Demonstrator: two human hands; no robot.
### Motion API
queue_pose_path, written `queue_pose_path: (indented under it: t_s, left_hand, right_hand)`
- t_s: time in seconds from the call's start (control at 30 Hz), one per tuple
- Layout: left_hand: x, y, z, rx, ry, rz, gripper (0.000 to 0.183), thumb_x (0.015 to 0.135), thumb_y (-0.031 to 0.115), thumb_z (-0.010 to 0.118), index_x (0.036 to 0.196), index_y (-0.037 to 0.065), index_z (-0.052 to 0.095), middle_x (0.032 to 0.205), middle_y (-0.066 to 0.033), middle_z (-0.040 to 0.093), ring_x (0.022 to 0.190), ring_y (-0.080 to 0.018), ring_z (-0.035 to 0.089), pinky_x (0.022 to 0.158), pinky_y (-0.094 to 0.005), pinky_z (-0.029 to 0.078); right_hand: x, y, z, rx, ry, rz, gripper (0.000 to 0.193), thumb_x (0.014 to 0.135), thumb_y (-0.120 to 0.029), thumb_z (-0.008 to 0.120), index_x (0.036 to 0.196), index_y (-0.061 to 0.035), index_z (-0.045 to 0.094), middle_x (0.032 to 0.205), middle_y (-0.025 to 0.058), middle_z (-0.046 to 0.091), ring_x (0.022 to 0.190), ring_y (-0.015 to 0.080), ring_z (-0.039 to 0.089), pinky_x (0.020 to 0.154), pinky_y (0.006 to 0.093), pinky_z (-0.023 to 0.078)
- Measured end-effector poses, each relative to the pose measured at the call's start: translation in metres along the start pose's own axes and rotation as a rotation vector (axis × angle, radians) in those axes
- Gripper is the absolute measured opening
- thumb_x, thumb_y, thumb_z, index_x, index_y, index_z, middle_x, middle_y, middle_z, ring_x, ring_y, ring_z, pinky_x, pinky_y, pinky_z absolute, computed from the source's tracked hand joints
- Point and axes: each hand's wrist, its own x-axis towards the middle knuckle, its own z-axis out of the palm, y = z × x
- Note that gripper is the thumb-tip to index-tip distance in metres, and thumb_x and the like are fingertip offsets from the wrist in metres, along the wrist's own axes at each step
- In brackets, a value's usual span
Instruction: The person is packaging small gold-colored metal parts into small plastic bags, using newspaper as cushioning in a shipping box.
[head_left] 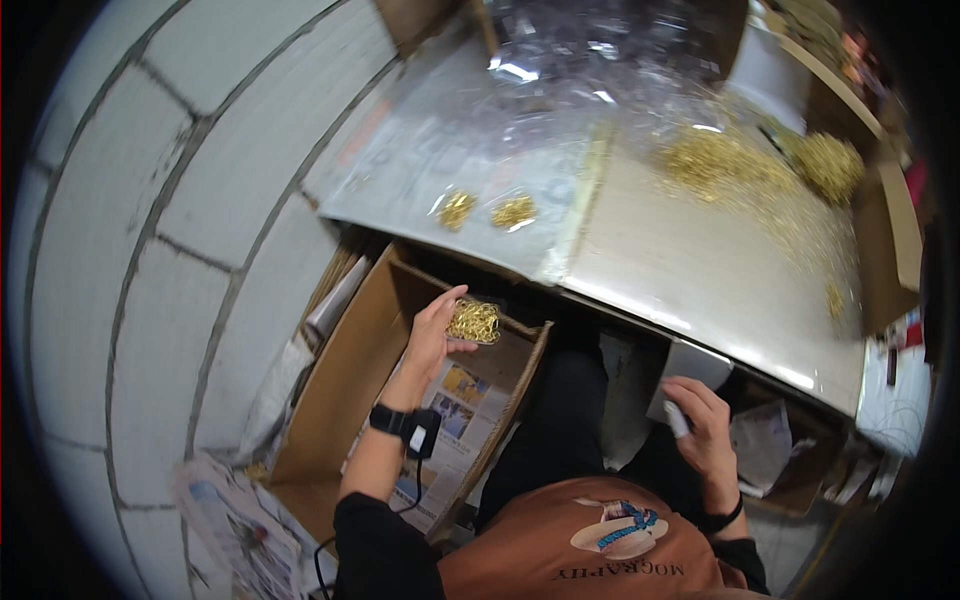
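My left hand (432, 335) is closed on the edge of a small clear packet of gold-coloured metal pieces (474, 322). It holds the packet over an open cardboard box (330, 430) lined with newspaper. Above my lap, my right hand (706, 425) has its fingers curled. Something white (675, 419) shows at its thumb, either a wrapping or a small held piece; I cannot tell which. Two similar filled packets, a left one (456, 210) and a right one (514, 211), lie on the table near its front edge.
The metal-topped table (690, 270) carries a spread pile of loose gold pieces (735, 165) and a heap of clear plastic bags (600, 60). A cardboard wall (885, 215) bounds its right side. Crumpled newspaper (240, 515) lies left of the box. A cable (418, 480) hangs from my left wrist.
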Motion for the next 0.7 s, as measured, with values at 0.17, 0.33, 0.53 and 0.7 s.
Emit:
queue_pose_path:
  t_s: [0.17, 0.33, 0.53, 0.7]
  left_hand:
    - [0.035, -0.04, -0.03, 0.037, 0.095, 0.138, 0.022, 0.093, 0.02, 0.052, 0.111, 0.01, 0.06, 0.093, 0.0019, 0.059, 0.074, -0.0052, 0.058, 0.051, -0.019, 0.049]
    - [0.031, -0.042, -0.023, -0.157, 0.115, 0.163, 0.017, 0.092, 0.02, 0.054, 0.104, 0.009, 0.061, 0.086, 0.0037, 0.058, 0.068, -0.0033, 0.056, 0.046, -0.017, 0.046]
    - [0.012, -0.043, -0.032, -0.025, 0.165, 0.082, 0.018, 0.092, 0.019, 0.054, 0.103, 0.007, 0.06, 0.084, 0.0021, 0.057, 0.063, -0.0042, 0.056, 0.043, -0.0168, 0.047]
    - [-0.024, -0.024, -0.042, -0.01, 0.203, 0.043, 0.019, 0.091, 0.019, 0.054, 0.104, 0.007, 0.06, 0.085, 0.0009, 0.059, 0.066, -0.0054, 0.059, 0.043, -0.0179, 0.048]
  right_hand:
    - [-0.026, 0.012, 0.0, -0.068, -0.091, 0.124, 0.027, 0.07, 0.009, 0.058, 0.096, -0.0002, 0.059, 0.096, 0.0165, 0.062, 0.087, 0.0334, 0.063, 0.075, 0.0351, 0.05]
    - [-0.014, 0.006, 0.005, -0.07, -0.252, 0.302, 0.031, 0.069, 0.011, 0.054, 0.098, 0.0016, 0.059, 0.095, 0.0172, 0.062, 0.085, 0.0334, 0.063, 0.075, 0.0351, 0.05]
    - [-0.006, 0.012, 0.017, -0.075, -0.34, 0.288, 0.031, 0.069, 0.011, 0.055, 0.099, 0.0012, 0.059, 0.095, 0.0179, 0.062, 0.084, 0.0342, 0.062, 0.074, 0.0366, 0.049]
    - [0.015, -0.001, 0.029, -0.051, -0.324, 0.136, 0.03, 0.072, 0.007, 0.057, 0.101, 0.0009, 0.059, 0.098, 0.0184, 0.061, 0.089, 0.0354, 0.061, 0.077, 0.0377, 0.048]
